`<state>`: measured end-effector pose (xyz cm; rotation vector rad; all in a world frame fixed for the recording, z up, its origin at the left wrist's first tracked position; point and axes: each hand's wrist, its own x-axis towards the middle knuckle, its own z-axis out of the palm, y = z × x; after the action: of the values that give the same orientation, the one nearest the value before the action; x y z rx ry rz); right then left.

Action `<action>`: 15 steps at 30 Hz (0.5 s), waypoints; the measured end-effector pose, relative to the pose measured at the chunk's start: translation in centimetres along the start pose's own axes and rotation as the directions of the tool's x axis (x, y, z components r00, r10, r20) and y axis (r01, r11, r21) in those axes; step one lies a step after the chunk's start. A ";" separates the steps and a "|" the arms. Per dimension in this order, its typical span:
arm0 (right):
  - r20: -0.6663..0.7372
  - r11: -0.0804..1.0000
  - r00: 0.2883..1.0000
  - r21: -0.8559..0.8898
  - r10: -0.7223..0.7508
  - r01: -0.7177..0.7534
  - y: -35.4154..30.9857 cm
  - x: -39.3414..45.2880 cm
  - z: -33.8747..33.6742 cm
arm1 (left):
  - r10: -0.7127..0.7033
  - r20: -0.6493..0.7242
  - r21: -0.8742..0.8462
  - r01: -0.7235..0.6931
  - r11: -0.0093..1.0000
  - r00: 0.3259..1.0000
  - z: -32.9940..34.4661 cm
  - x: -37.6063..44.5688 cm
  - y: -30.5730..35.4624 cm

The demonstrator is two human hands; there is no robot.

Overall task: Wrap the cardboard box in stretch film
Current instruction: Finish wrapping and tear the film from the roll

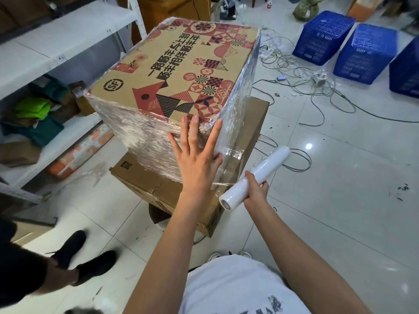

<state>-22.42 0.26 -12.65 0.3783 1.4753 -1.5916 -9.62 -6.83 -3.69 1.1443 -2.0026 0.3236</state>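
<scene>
A large cardboard box with red and black patterns on top stands on a plain brown box. Clear stretch film covers its near and right sides. My left hand lies flat, fingers spread, on the filmed near side by the front right corner. My right hand grips a white roll of stretch film, held slanted just right of that corner. A thin strand of film runs from the roll to the box's lower edge.
White metal shelving with bags and boxes stands at left. Three blue plastic crates and tangled cables lie on the tiled floor at right. Another person's leg and black shoes are at lower left.
</scene>
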 end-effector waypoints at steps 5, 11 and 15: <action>-0.136 1.000 0.991 0.008 -0.007 0.008 -0.1 0.9 -0.7 | 0.011 -0.006 0.012 -0.011 1.000 1.000 0.0 -0.1 -0.1; -0.307 0.996 0.952 0.081 -0.020 0.047 -0.2 2.5 -2.2 | 0.014 0.009 0.013 -0.014 1.000 1.000 -0.1 0.2 -0.3; -0.343 0.989 0.939 0.138 -0.007 0.058 0.0 2.6 -2.3 | 0.013 0.019 0.009 -0.014 1.000 1.000 0.0 -0.1 -0.1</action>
<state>-24.59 1.36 -15.12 0.7506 1.6319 -1.7291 -9.52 -6.75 -3.76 1.1443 -2.0286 0.3305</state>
